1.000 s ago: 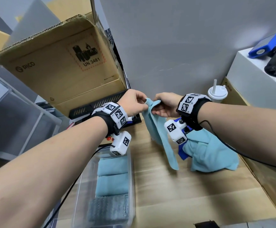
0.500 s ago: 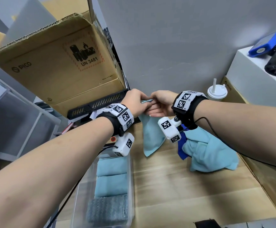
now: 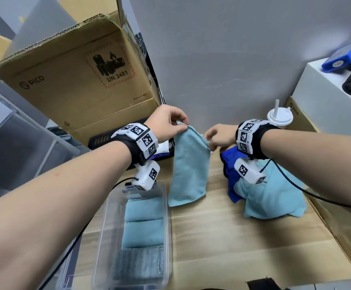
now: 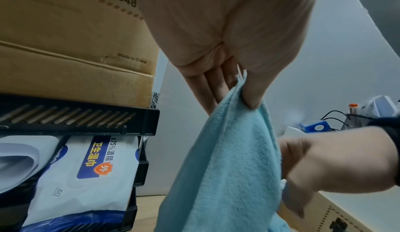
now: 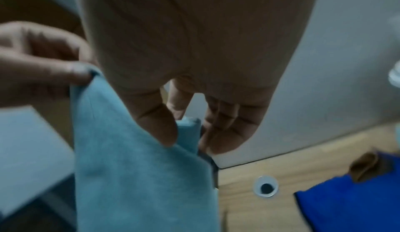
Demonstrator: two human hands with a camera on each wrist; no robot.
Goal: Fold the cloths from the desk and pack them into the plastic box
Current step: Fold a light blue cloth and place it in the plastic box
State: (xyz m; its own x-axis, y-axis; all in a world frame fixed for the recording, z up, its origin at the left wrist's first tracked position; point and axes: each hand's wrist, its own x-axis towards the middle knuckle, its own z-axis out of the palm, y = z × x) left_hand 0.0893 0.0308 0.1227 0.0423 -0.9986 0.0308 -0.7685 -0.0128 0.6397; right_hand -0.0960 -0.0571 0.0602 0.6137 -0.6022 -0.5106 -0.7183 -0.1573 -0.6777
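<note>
A light blue cloth [image 3: 189,166] [image 4: 229,167] [image 5: 134,175] hangs folded above the wooden desk [image 3: 233,237], its lower edge near the desk top. My left hand [image 3: 170,124] [image 4: 238,85] pinches its top left corner. My right hand [image 3: 216,137] [image 5: 186,129] pinches the top right corner between thumb and fingers. A clear plastic box [image 3: 103,237] stands at the lower left with three folded cloths [image 3: 143,233] in a row inside. A heap of light blue cloth [image 3: 275,197] with a dark blue cloth [image 3: 230,164] lies on the desk under my right wrist.
A large cardboard box [image 3: 76,80] sits on a black tray [image 3: 107,139] at the back left, with wet wipe packs [image 4: 86,175] under it. A white lidded cup [image 3: 279,118] with a straw stands at the back right beside a white box [image 3: 327,97] and a cardboard box [image 3: 302,120].
My hands, together at the cloth's top half a second ago, have moved apart. The cloth now hangs spread as a wider folded panel between them.
</note>
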